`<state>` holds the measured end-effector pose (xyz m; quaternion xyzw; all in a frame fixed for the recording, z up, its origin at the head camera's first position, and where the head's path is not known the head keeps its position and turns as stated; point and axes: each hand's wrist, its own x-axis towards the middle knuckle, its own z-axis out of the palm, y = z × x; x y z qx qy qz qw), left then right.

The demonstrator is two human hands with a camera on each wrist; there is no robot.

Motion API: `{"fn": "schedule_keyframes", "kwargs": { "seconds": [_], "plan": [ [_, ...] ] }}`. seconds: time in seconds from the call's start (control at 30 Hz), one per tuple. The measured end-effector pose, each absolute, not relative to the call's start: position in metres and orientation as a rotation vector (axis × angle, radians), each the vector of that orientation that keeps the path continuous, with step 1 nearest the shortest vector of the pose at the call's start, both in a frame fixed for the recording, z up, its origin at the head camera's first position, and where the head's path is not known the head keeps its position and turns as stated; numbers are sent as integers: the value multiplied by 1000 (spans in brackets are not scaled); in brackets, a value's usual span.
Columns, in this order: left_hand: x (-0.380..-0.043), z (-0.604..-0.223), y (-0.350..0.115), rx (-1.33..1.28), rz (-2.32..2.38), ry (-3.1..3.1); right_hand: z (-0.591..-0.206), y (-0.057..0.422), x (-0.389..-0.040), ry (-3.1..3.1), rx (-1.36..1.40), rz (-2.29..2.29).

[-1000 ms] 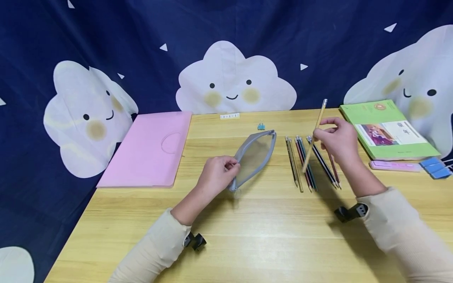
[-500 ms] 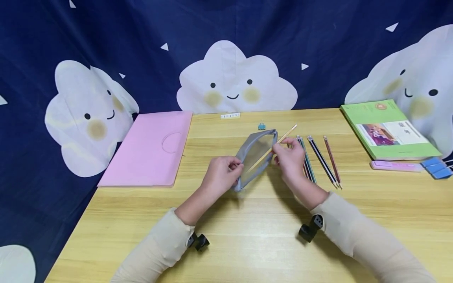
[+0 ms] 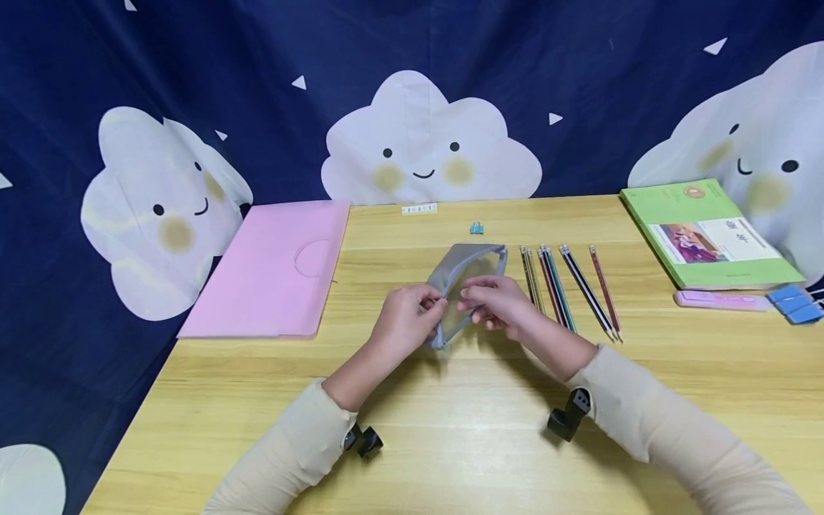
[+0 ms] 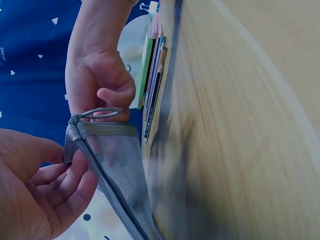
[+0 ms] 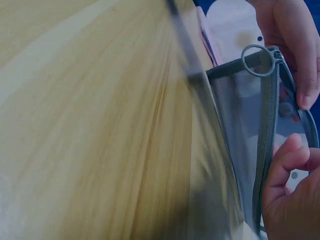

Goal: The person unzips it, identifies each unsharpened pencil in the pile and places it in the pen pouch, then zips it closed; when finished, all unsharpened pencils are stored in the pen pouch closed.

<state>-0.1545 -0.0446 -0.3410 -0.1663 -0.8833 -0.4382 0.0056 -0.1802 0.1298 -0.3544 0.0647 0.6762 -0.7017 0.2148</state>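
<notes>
Pouch, grey and see-through, is at mid-table between the pink folder to the left and the pencils to the right; it is held tilted, and whether its underside touches the table cannot be determined. Its mouth is unzipped and spread apart. Left hand grasps the left edge of the mouth between thumb and fingers. Right hand is at the mouth with bent fingers; no item is visible in it, but part of the fingertips is obscured, so whether it is grasping or released cannot be confirmed. Pencils lie loose just right of the pouch in several small groups, roughly lengthwise, points toward the near side. Assessment: filling the pouch appears under way and incomplete; the opening is prepared, these pencils remain outside, and the zip is not yet closed. Contents of the pouch could not be verified. Farther out, a small blue clip and a white strip are on the far side; pink folder lies flat at left; green book, pink slim item and large blue clip are at right. Dark blue curtain hangs behind.
</notes>
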Motion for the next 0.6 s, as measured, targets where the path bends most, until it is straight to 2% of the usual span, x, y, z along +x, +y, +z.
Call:
{"fn": "schedule_keyframes", "kwargs": {
  "seconds": [0.17, 0.37, 0.6],
  "plan": [
    [-155, -340, -47, -503, -1395, -2757, -346, 145, -179, 1926, 118, -1992],
    [-156, -338, -49, -459, -1426, -2750, -338, 187, -185, 2144, 144, -2080],
    [-155, -337, -51, -457, -1437, -2745, -362, 248, -203, 2211, 263, -2223]
  ]
}}
